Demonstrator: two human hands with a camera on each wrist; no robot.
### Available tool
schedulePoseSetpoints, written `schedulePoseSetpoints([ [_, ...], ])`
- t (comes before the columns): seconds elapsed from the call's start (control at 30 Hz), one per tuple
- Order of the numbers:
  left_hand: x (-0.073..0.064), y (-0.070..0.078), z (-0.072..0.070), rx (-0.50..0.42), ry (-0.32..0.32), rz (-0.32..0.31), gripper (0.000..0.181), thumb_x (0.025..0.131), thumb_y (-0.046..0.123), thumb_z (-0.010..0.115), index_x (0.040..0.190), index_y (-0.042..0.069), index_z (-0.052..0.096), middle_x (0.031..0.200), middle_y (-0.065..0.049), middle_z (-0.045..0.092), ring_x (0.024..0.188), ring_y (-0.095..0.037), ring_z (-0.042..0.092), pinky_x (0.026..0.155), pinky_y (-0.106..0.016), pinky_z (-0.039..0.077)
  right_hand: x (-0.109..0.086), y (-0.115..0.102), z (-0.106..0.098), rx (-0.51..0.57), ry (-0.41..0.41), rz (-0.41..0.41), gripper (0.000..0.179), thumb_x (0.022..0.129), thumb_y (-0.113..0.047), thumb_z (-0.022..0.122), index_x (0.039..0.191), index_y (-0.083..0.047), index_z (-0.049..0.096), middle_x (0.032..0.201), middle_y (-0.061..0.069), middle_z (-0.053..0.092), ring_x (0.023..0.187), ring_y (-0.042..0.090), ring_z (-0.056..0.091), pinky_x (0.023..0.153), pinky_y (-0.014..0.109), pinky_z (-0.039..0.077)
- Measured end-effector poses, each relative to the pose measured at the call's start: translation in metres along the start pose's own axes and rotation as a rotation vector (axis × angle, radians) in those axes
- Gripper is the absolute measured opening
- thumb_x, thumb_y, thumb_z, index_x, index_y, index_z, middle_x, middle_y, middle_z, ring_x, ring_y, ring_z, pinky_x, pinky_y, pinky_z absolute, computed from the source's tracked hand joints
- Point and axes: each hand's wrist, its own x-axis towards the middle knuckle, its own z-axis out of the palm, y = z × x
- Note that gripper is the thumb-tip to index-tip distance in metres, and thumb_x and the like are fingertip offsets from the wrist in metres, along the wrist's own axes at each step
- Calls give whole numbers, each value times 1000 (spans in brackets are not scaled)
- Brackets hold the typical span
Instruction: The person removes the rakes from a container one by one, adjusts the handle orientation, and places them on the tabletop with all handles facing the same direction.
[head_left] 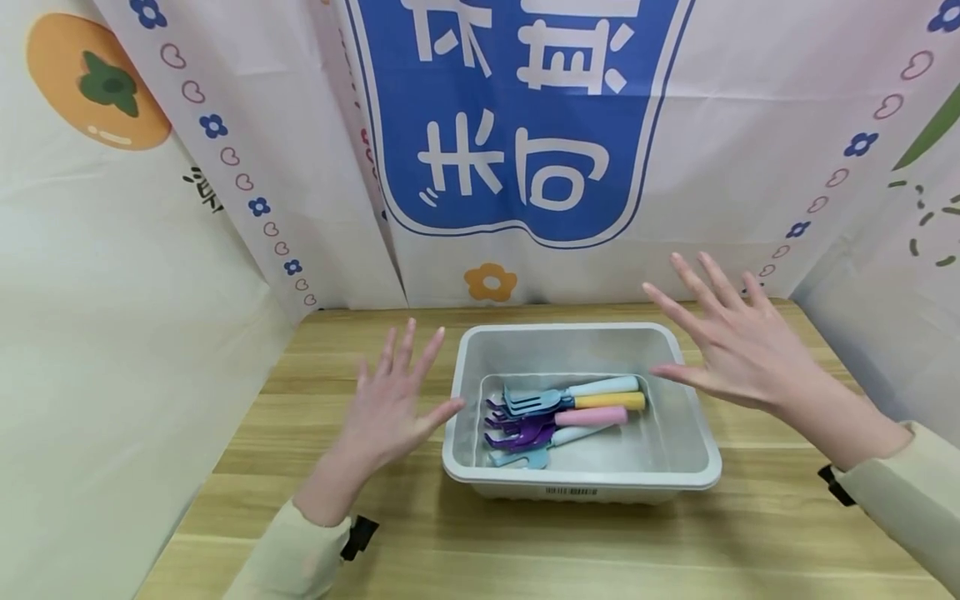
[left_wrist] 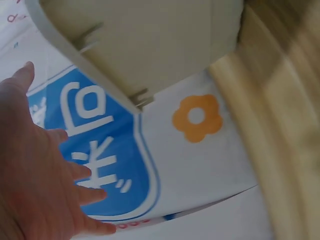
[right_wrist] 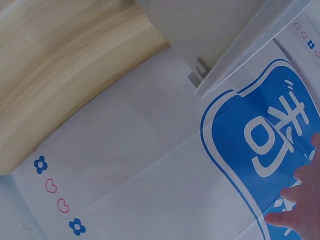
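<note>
A grey plastic basin (head_left: 577, 481) stands on the wooden table, with several small garden tools lying together inside. Among them are a light blue hand fork (head_left: 536, 402), a purple rake (head_left: 525, 433) with a pink handle (head_left: 592, 416), and a yellow handle (head_left: 611, 401). My left hand (head_left: 390, 408) is raised beside the basin's left side, fingers spread, holding nothing. Over the right side my right hand (head_left: 738, 350) is also spread and empty, its thumb overlapping the rim in the head view. Both wrist views show the basin's outer wall (left_wrist: 150, 40) near the hands.
The wooden table (head_left: 300, 433) extends around the basin. Behind it hangs a white printed cloth (head_left: 322, 208) with a blue panel and characters. More cloth (head_left: 112, 350) closes in the left and right sides. Dark straps (head_left: 358, 537) are on both sleeves.
</note>
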Motion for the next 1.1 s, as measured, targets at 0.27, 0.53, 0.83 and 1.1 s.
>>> schedulePoseSetpoints([
  [0.27, 4, -6, 20, -197, -88, 35, 86, 93, 67, 41, 156, 31, -4, 160, -9, -4, 145, -34, 6, 108, -65, 10, 27, -3, 1, 100, -82, -117, 88, 86, -64, 57, 156, -25, 22, 162, 11, 2, 146, 34, 7, 103, 70, 22],
  [0.53, 3, -10, 33, -502, -128, 78, 88, 91, 55, 59, 156, 37, 2, 160, -4, 9, 142, -35, 21, 109, -59, 21, 45, -2, 5, 349, -246, -112, 80, 93, -54, 54, 157, -28, 14, 162, 7, 7, 144, 35, 15, 106, 66, 22],
  [0.83, 4, -12, 49, -800, -184, 124, 77, 93, 31, 65, 155, 27, 20, 153, -13, 32, 132, -38, 41, 105, -61, 30, 54, -5, 13, 563, -355, -38, 73, 95, -52, 49, 156, -36, 13, 160, 8, 16, 141, 40, 22, 97, 73, 28],
  [1.1, 2, -14, 61, -983, -200, 123, 70, 94, 19, 64, 153, 20, 26, 153, -14, 31, 131, -38, 41, 105, -55, 34, 65, -9, 25, 966, -420, -78, 62, 100, -42, 43, 156, -28, 20, 152, 13, 35, 135, 38, 35, 101, 69, 28],
])
